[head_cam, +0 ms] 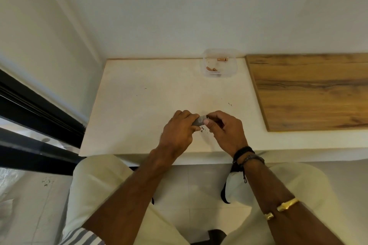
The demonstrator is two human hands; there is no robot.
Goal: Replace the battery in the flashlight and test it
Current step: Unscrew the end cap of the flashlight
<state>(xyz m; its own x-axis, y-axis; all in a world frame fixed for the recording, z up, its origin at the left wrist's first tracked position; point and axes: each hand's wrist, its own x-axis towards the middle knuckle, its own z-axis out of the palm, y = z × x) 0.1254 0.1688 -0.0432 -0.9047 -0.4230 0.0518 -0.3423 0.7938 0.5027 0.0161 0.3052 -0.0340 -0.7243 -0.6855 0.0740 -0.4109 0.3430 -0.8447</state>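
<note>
1. A small grey flashlight (199,121), a short metal-looking cylinder, is lying crosswise between two hands just above the near middle of the surface (139,105).
2. The left hand (178,130) is wrapping curled fingers round the flashlight's body and hiding most of it.
3. The right hand (225,131) is pinching the flashlight's exposed end between thumb and fingers; whether that end is a separate cap cannot be told.
4. A few dark specks (203,129) are lying on the surface directly under the hands.
5. The surface is showing as smooth, matte and off-white, with square edges.
6. One clear plastic container (233,69), with rounded corners, is sitting at the far edge against the wall, well apart from the hands.
7. Inside it, copper-coloured batteries (222,59) are lying: one along the far side and at least two close together near the front left; the exact count is too blurred to tell.
8. One flat wooden board (310,91) with brown grain is lying on the right of the surface, near the container.
9. The right wrist is wearing dark cord bracelets (246,155), and a gold bangle (287,204) is sitting further up the forearm.
</note>
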